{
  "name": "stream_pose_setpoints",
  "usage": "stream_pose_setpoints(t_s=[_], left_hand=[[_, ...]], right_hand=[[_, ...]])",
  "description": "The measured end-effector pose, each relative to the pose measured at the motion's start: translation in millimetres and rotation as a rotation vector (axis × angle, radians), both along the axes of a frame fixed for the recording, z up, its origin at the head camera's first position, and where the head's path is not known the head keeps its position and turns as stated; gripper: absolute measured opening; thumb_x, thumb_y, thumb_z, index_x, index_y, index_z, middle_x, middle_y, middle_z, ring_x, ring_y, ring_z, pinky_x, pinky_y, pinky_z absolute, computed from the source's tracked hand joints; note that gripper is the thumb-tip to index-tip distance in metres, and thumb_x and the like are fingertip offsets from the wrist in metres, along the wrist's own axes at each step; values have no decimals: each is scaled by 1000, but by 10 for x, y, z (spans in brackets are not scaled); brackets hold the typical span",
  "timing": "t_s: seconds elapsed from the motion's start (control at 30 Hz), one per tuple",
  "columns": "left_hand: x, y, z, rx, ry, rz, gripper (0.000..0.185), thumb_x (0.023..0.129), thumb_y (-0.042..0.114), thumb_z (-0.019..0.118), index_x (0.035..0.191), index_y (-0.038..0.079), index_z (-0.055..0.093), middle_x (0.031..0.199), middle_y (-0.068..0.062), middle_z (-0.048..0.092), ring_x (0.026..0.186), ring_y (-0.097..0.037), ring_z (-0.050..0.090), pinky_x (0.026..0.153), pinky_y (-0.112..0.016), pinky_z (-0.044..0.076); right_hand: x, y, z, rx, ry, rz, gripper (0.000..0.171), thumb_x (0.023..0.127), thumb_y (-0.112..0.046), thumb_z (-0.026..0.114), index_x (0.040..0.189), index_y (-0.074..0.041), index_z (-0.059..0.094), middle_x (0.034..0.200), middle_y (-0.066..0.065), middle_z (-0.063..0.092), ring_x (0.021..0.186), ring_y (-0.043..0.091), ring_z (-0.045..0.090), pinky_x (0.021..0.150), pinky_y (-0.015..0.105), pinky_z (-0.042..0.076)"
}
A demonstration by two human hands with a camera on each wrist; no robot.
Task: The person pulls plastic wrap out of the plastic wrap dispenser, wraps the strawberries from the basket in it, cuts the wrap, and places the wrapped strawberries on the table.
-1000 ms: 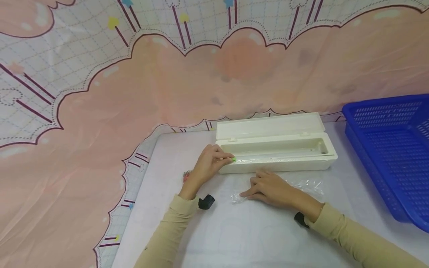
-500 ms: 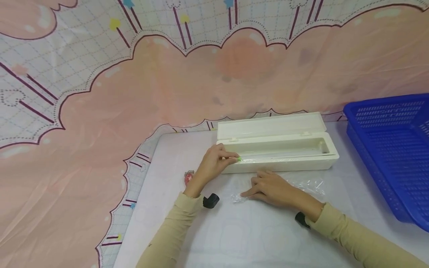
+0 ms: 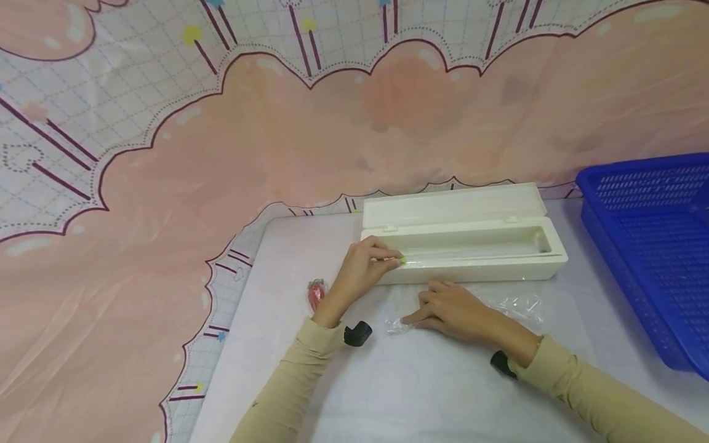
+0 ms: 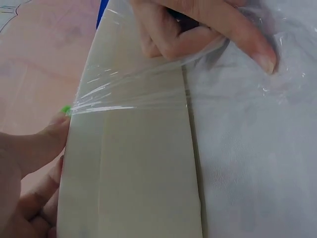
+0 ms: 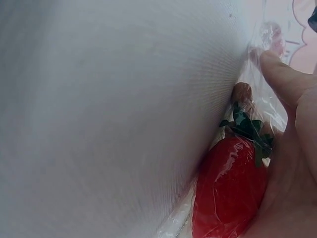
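At the near left edge of the open white dispenser box [image 3: 462, 246], the left hand [image 3: 362, 271] pinches a small green slider [image 3: 402, 261]. Clear cling film [image 4: 133, 94] stretches from that edge across the desk [image 3: 421, 387]. The right hand [image 3: 451, 311] lies flat with fingers extended, pressing the film over a red strawberry [image 5: 230, 191].

Head view high, looking down — wrist views close-up, table-level.
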State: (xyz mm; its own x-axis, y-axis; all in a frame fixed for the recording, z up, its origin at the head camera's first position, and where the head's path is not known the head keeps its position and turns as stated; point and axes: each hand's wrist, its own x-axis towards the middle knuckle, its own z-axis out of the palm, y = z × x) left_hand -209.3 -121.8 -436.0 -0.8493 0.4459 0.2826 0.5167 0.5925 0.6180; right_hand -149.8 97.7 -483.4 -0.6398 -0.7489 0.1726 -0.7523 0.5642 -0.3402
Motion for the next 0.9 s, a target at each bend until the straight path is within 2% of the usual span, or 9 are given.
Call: stream_pose_setpoints(t_s=[0.07, 0.17, 0.37, 0.53, 0.73, 0.9], left_hand=[[-4, 9, -4, 16, -15, -7, 12, 87, 17, 76, 97, 10, 80, 89, -3, 64, 73, -12, 51, 63, -22, 43], [-2, 24, -20, 36, -24, 9, 13, 87, 17, 77, 97, 10, 81, 92, -4, 63, 74, -13, 53, 63, -23, 44], [26, 82, -49, 28, -37, 90, 13, 85, 22, 79, 95, 15, 81, 97, -1, 64, 82, -15, 61, 86, -37, 34], [34, 128, -57, 23, -18, 114, 11, 84, 22, 80, 93, 16, 82, 97, 0, 67, 85, -18, 59, 86, -43, 29], [44, 194, -29, -65, 21, 149, 14, 83, 30, 79, 94, 22, 82, 97, 3, 69, 87, -19, 55, 82, -43, 28], [50, 246, 9, -90, -1, 146, 14, 84, 31, 79, 94, 22, 82, 95, 3, 69, 83, -16, 53, 84, -42, 28]], right_hand=[[-2, 5, 1, -4, 3, 1, 22, 94, -33, 65, 113, -39, 75, 74, -17, 47, 72, 4, 31, 68, 21, 32], [-1, 10, 1, -7, 4, 1, 22, 94, -33, 65, 113, -39, 75, 74, -17, 47, 72, 4, 31, 68, 21, 32], [-6, 13, 5, -8, 20, 4, 22, 94, -33, 65, 114, -40, 74, 74, -16, 47, 72, 4, 31, 67, 21, 31], [-22, 1, 0, -4, 31, 9, 22, 94, -33, 65, 114, -40, 75, 74, -15, 48, 71, 4, 32, 67, 21, 31], [-32, -3, -3, -20, 60, 9, 22, 93, -33, 66, 112, -40, 75, 74, -15, 50, 73, 5, 35, 68, 23, 34], [-31, -3, -12, -27, 61, 13, 21, 94, -34, 66, 112, -40, 75, 74, -15, 50, 72, 4, 35, 68, 22, 33]])
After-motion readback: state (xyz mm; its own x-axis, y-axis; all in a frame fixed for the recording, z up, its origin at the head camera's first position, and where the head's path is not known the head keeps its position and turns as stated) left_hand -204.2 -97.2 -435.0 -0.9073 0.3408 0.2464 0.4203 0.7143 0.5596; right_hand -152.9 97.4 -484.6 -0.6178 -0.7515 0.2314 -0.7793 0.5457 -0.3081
